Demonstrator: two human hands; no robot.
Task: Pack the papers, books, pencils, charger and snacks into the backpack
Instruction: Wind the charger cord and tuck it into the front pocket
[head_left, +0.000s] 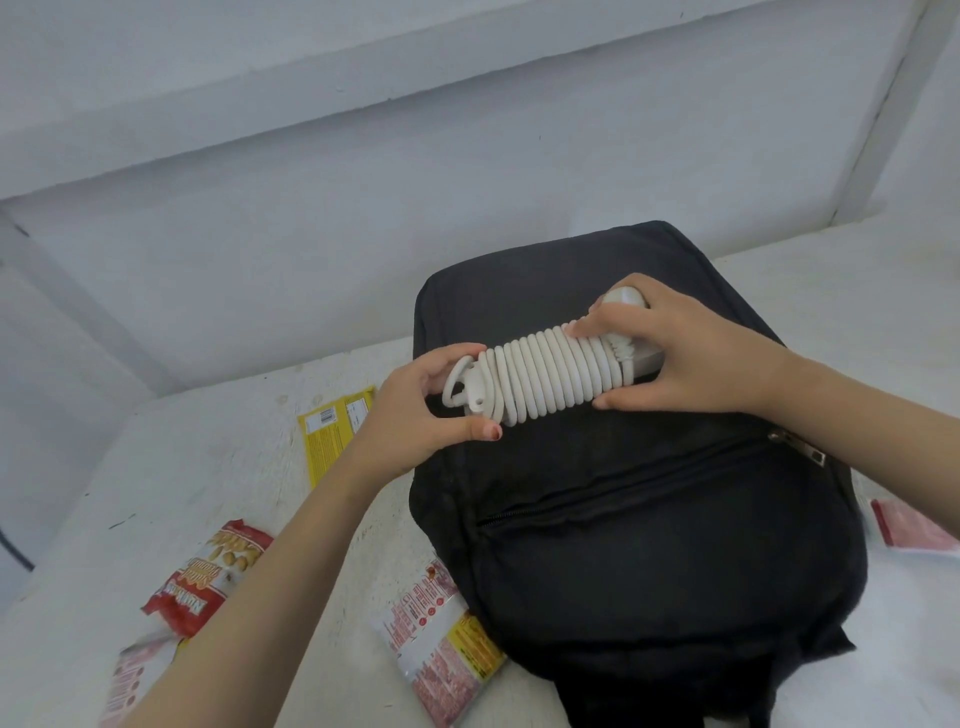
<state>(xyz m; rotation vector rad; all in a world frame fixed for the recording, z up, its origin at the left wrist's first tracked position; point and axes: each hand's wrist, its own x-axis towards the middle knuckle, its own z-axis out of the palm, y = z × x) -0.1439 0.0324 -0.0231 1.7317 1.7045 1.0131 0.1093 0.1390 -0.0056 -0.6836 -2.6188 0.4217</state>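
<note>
A black backpack (649, 545) lies flat on the white surface, its front zip closed. Above its upper part I hold a white charger (545, 382) with its cable wound tightly round it. My left hand (415, 410) pinches the left end, where the cable loop sticks out. My right hand (680, 353) grips the right end, fingers over the top and thumb beneath. Snack packets lie round the bag: a yellow one (332, 431) at the left, a red one (208, 577) at the lower left, a red-and-white one (441, 649) partly under the bag's corner.
Another red-and-white packet (130, 680) shows under my left forearm at the bottom left. A red packet (909, 530) lies at the right edge beside the bag. White walls (363, 208) close in behind and to the left of the surface.
</note>
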